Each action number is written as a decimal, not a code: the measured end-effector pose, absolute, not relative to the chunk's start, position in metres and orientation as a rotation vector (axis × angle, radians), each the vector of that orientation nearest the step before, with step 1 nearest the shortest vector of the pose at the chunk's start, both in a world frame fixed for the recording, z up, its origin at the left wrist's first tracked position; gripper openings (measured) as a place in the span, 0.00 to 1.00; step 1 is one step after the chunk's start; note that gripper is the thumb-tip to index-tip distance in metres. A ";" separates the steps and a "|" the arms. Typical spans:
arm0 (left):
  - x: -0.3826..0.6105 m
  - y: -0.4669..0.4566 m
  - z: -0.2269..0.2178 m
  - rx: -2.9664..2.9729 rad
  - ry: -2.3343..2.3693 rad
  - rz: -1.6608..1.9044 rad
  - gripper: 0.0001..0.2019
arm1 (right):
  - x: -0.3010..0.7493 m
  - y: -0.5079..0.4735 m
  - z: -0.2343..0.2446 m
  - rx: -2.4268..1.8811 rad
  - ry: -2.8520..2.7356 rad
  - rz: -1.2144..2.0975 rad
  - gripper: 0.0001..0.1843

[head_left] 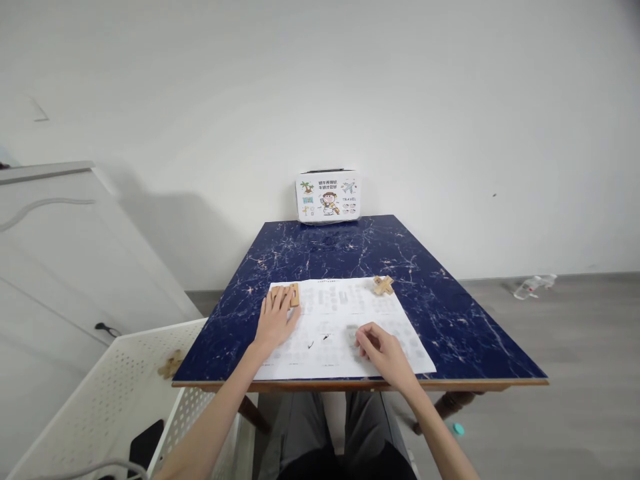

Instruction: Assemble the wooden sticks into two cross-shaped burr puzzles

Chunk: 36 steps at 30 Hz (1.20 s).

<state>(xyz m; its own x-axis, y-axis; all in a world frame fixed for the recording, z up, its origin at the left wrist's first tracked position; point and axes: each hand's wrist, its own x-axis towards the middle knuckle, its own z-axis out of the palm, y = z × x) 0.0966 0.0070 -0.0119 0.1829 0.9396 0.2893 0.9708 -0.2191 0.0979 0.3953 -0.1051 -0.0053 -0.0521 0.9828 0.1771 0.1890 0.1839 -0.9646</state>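
My left hand lies flat with its fingers spread over a wooden puzzle piece at the upper left of a printed paper sheet. The fingers cover much of that piece. My right hand rests low over the right half of the sheet, its fingers curled together; whether anything is in them is hidden. A cross-shaped wooden puzzle sits at the sheet's upper right corner. Between my hands are two small dark marks or bits, too small to name.
The sheet lies on a blue marbled table with a wooden front edge. A white cartoon-printed case stands at the back against the wall. To the left is a white perforated basket holding a black flat object.
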 end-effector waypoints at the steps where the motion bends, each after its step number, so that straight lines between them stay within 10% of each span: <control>1: 0.095 0.005 -0.012 -2.335 -1.886 -0.435 0.32 | 0.396 -0.105 -0.005 -1.195 -1.461 1.004 0.23; 36: 0.107 -0.107 -0.002 -2.570 -1.435 -0.512 0.32 | 0.393 -0.106 -0.009 -1.165 -1.476 1.045 0.24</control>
